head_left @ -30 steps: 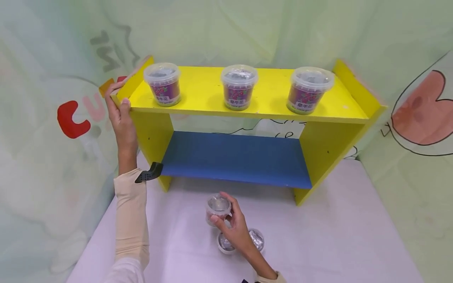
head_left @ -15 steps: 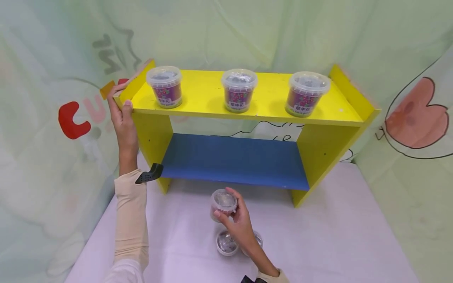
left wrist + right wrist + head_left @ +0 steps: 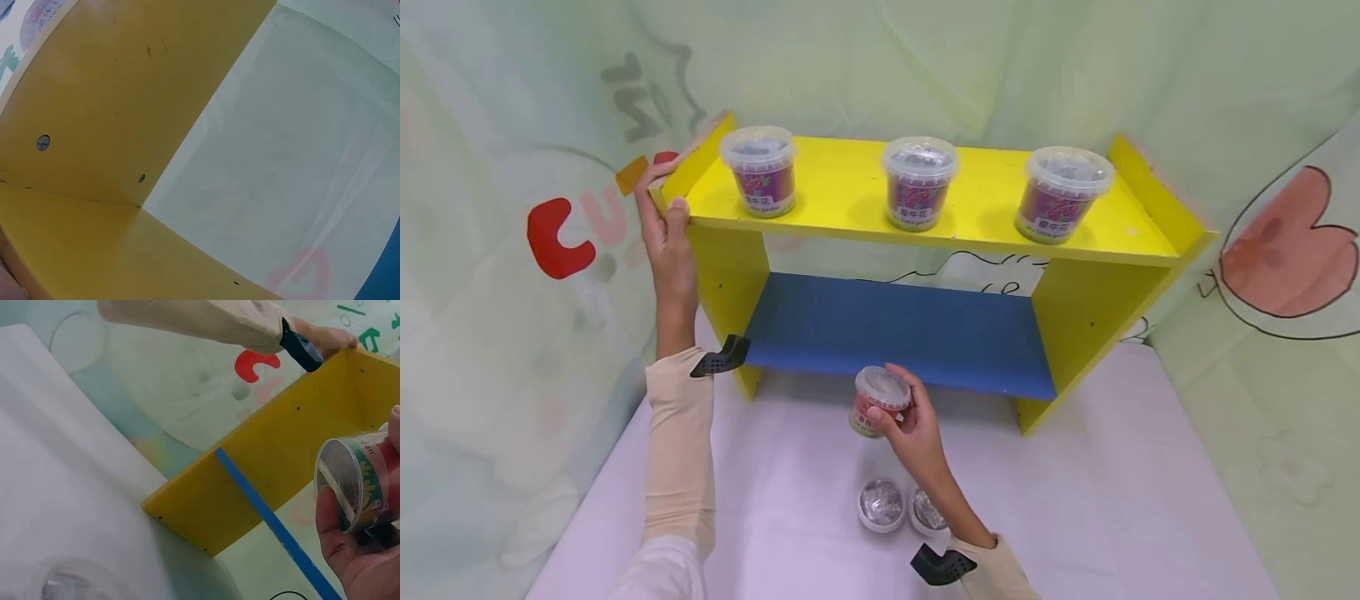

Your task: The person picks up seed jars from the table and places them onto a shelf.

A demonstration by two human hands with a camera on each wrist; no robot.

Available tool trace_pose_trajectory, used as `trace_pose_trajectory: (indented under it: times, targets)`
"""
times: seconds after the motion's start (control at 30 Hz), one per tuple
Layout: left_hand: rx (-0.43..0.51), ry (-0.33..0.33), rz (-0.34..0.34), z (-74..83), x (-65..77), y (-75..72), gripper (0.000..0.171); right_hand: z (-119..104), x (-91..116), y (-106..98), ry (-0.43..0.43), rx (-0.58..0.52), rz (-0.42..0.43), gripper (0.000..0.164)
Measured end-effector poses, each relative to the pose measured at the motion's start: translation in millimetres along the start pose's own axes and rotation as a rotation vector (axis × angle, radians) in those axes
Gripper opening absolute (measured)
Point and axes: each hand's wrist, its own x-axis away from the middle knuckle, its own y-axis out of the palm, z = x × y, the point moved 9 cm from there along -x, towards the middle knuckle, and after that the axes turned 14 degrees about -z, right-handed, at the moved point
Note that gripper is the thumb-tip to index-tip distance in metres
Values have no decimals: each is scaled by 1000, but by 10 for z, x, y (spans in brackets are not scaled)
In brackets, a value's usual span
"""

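In the head view my left hand (image 3: 672, 258) grips the upper left corner of a yellow shelf unit (image 3: 838, 187), thumb at the front. My right hand (image 3: 923, 433) holds a small lidded plastic cup (image 3: 872, 412) with a red label, raised in front of the blue lower board (image 3: 895, 329). Seen from the right wrist, this cup (image 3: 369, 481) is tilted, its clear bottom showing soil-like contents. Two more lidded cups stand on the white cloth below: one cup (image 3: 882, 505) fully visible, the other cup (image 3: 927, 508) partly behind my right forearm.
Three purple-labelled cups stand on the yellow top board: a left cup (image 3: 762, 173), a middle cup (image 3: 917, 185) and a right cup (image 3: 1062, 196). Raised yellow ends flank the board. A printed green curtain (image 3: 865, 67) hangs behind and at both sides.
My right hand has lifted the red-labelled cup up toward the blue board, away from the two cups on the cloth. My left hand keeps its grip on the shelf corner.
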Motion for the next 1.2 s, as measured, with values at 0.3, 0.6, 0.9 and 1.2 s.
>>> trace_pose_trajectory:
  times: [0.3,0.6,0.9,1.2]
  targets:
    - [-21,16,-15,5,-31,-12,39,68,-318,74,73,-32,-50,63]
    - [-77,11,-26,-10,-40,-29,40,182,-706,117,108,77,-85,66]
    - [-169,82,-58,-152,-43,-93,41,311,-1079,207,98,314,-104,68]
    - [-159,103,-62,-144,-75,-117,40,266,-1265,440,44,430,-162,67]
